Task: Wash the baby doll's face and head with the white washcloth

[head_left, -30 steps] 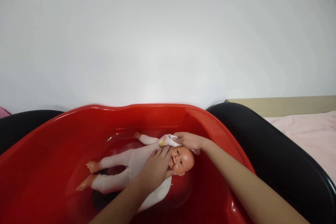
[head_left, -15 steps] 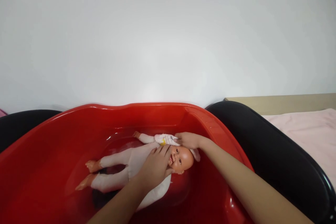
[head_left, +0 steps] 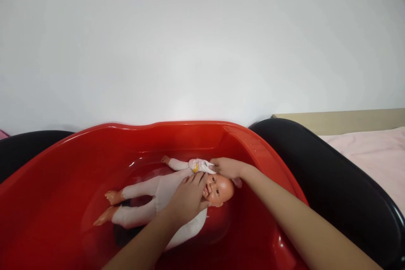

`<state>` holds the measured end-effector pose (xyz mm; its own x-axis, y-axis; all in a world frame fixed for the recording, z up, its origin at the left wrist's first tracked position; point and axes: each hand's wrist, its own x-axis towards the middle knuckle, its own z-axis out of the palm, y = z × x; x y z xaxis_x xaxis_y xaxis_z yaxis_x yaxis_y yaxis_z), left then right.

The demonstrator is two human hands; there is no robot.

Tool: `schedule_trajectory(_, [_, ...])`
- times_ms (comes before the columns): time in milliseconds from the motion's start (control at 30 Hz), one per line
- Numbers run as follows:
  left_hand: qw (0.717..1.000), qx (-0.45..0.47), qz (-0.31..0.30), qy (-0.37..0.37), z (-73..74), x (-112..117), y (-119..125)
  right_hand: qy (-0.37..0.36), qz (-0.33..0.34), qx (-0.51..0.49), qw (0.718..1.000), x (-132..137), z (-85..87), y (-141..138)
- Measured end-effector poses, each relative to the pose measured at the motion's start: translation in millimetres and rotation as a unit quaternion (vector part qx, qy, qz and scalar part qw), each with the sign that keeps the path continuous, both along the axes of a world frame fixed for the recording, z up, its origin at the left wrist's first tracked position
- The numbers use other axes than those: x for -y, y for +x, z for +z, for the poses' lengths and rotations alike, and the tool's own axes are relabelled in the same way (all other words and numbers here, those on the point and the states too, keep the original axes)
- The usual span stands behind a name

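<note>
left hand [head_left: 186,202]: open, fingers spread on the baby doll's [head_left: 220,190] chest | right hand [head_left: 229,168]: curled, pinching a white cloth [head_left: 201,166] beside the doll's head | doll: on its back, lower centre of frame, in water [head_left: 139,173] inside a red plastic tub [head_left: 47,185]

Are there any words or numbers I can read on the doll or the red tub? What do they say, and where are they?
No words, numbers or brands can be read on the baby doll, the white cloth or the red plastic tub.
The small yellow mark on the cloth is too small and blurred to tell if it is print.
</note>
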<state>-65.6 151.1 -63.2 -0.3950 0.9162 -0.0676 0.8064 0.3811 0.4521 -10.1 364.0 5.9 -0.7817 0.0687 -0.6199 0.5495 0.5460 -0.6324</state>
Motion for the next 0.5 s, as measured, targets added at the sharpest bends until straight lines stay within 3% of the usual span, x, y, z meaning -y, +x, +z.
schedule_trajectory(100, [1.000,-0.002,-0.002,-0.009,-0.5,0,0,0.007,-0.005,0.004,1.000,-4,-3.2,-1])
schedule_trajectory(233, [1.000,0.006,-0.001,-0.017,3.7,0,0,-0.062,0.035,-0.108,0.992,-10,-12.7,-5])
schedule_trajectory(333, [0.999,0.018,0.002,-0.031,7.4,0,-1,-0.062,0.007,-0.164,0.984,-12,-17.9,-10])
schedule_trajectory(433, [0.999,0.028,0.005,-0.036,8.3,0,-1,-0.022,-0.038,-0.229,0.972,-13,-18.2,-11])
schedule_trajectory(500, [0.999,0.039,0.010,-0.029,7.5,1,-1,0.028,-0.016,-0.227,0.973,-11,-15.1,-10])
